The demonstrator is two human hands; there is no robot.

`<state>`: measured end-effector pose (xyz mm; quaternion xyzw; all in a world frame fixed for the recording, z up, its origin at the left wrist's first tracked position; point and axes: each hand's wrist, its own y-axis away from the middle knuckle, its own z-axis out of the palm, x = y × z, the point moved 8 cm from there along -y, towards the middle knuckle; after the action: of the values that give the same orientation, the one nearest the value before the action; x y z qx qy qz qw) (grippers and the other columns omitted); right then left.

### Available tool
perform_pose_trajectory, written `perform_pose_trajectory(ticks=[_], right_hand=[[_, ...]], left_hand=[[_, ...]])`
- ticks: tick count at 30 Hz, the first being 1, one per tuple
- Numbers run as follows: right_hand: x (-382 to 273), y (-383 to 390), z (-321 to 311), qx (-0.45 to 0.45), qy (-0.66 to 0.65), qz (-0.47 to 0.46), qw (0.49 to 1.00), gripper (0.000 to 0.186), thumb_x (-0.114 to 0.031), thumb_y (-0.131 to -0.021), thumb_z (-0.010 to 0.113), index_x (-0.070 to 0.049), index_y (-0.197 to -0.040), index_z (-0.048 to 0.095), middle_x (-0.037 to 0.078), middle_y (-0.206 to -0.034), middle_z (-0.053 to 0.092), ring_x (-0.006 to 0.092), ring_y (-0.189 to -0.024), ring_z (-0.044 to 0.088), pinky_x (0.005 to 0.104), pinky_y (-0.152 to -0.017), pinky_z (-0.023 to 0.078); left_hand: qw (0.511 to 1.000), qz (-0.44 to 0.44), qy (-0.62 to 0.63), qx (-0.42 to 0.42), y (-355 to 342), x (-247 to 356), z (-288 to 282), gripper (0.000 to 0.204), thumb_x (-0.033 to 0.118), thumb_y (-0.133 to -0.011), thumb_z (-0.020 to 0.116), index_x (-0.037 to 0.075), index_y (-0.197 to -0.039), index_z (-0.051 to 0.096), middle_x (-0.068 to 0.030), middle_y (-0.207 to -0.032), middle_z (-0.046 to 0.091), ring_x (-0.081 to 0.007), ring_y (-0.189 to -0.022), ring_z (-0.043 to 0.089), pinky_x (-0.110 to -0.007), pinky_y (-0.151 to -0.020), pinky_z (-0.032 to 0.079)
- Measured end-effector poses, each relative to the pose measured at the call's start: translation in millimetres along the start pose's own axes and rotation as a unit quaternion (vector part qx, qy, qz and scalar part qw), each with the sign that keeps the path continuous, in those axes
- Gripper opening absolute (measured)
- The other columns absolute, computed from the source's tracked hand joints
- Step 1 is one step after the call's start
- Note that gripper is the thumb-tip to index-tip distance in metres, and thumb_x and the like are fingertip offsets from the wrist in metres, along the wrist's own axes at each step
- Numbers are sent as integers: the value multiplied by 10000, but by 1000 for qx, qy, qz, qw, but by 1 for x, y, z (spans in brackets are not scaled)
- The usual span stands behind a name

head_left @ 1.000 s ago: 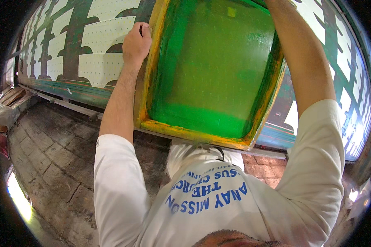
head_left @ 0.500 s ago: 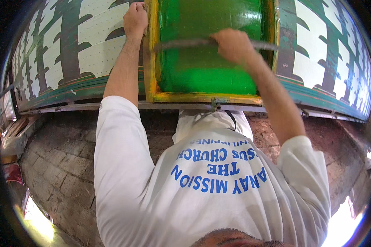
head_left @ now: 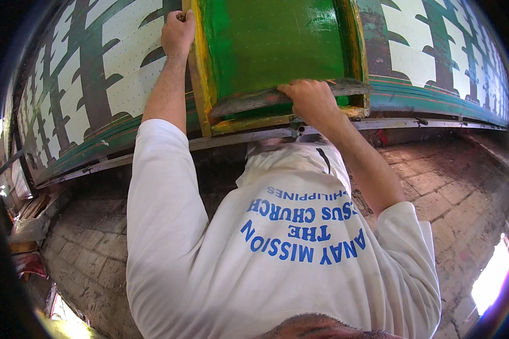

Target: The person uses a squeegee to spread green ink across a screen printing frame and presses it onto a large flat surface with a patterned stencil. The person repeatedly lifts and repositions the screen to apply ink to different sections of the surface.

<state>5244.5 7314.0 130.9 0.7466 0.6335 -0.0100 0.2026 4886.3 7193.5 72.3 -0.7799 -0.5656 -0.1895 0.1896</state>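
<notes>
Squeegee [head_left: 288,96], a stiff wooden bar slick with green ink, sits clenched mid-length in the right hand [head_left: 311,101]; left hand [head_left: 177,33] clamps the rigid screen frame [head_left: 201,85] beside it.

Long printing table [head_left: 435,121] draped in white cloth [head_left: 124,85] with dark green tree shapes, brick floor [head_left: 469,186] beneath, clutter of scraps [head_left: 25,226] by the table's left end
</notes>
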Motion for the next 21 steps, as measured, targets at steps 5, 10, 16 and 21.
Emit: perform_pose_trajectory(ticks=[5,10,16,21], right_hand=[[-11,28,23,-9,-11,1,1000,364,-70,-852,682,-95,-1213,724,136,-1103,722,320,-1045,728,439,-855,603],[-16,56,33,33,-21,-79,996,505,-118,-870,696,-2,-1356,621,247,-1315,644,366,-1291,616,447,-1080,512],[61,87,18,-16,-277,-27,961,536,-161,-925,747,-30,-1421,596,224,-1490,567,386,-1346,576,440,-1138,478],[218,83,-25,201,-226,164,939,497,-232,-928,767,-17,-1357,636,261,-1334,653,415,-1277,609,492,-1070,505]], left_hand=[[999,-29,-26,-12,0,1,0,523,554,-989,604,143,-1305,677,-162,-1176,767,-378,-1140,712,-497,-974,553],[997,-60,-55,-12,-3,4,-4,491,534,-999,613,136,-1272,703,-139,-1205,765,-353,-1161,709,-468,-994,547],[994,-86,-69,-11,0,9,-8,485,517,-1011,622,126,-1282,718,-147,-1247,752,-344,-1182,702,-450,-1013,543],[994,-91,-68,1,3,12,-11,500,507,-1024,614,93,-1286,713,-146,-1253,752,-325,-1186,705,-436,-1025,542]])
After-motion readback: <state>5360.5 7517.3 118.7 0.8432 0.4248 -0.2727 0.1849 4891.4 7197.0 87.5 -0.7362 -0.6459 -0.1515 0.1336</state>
